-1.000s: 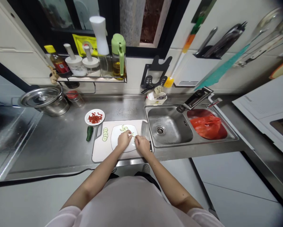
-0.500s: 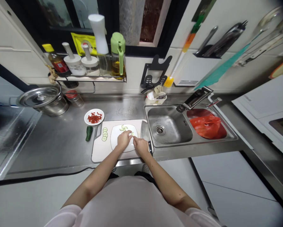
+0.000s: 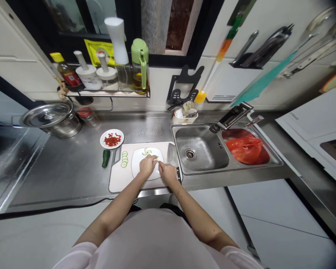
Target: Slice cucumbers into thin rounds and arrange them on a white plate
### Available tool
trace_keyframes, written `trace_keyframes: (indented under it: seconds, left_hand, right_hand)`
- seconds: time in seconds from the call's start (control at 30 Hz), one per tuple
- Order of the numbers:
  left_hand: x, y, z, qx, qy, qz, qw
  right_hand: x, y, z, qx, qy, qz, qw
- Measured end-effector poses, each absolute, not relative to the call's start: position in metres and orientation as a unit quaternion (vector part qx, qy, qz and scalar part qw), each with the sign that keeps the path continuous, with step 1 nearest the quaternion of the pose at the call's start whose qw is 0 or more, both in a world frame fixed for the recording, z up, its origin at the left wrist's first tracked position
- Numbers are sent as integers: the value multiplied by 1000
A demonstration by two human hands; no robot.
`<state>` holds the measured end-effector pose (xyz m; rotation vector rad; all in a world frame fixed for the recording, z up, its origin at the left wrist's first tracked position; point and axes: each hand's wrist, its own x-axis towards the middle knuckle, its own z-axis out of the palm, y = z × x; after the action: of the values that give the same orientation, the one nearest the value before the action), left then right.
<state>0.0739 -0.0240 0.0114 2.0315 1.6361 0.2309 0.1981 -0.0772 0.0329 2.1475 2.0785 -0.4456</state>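
A white plate (image 3: 137, 161) lies on the pale cutting board (image 3: 119, 181). Thin cucumber slices (image 3: 146, 151) are arranged at its far rim. Over the plate, my left hand (image 3: 147, 166) and my right hand (image 3: 168, 173) almost meet, with fingers closed around a small pale-green cucumber slice (image 3: 157, 158) that they mostly cover. More slices (image 3: 124, 159) form an overlapping row on the board's left side. A kitchen knife (image 3: 172, 155) lies along the right edge, its black handle beside my right hand. Left of the board rests a dark green cucumber piece (image 3: 105, 158).
A small plate of red berries (image 3: 112, 139) stands behind the cucumber piece. To the right is a steel sink (image 3: 201, 149) with a red plastic bag (image 3: 247, 149) in its second basin. A lidded pot (image 3: 55, 119) and a red-capped jar (image 3: 89, 116) stand at the back left.
Almost nothing differs. My fingers have shifted very slightly over the plate; the plate, the slices and the knife stay where they were.
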Motion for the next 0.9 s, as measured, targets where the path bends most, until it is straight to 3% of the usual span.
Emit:
trace_keyframes:
  seconds: [0.43,0.7,0.9]
  left_hand:
    - [74,-24,9,748,606,88,256]
    - [71,-25,10,736,615,113,260]
    - [71,-27,9,728,621,118,266]
  right_hand:
    - [197,-77,32,715,680,-151,55]
    - [208,-81,30,749,640,-168,-35]
    - [211,-86,34,744,647,-164,-21]
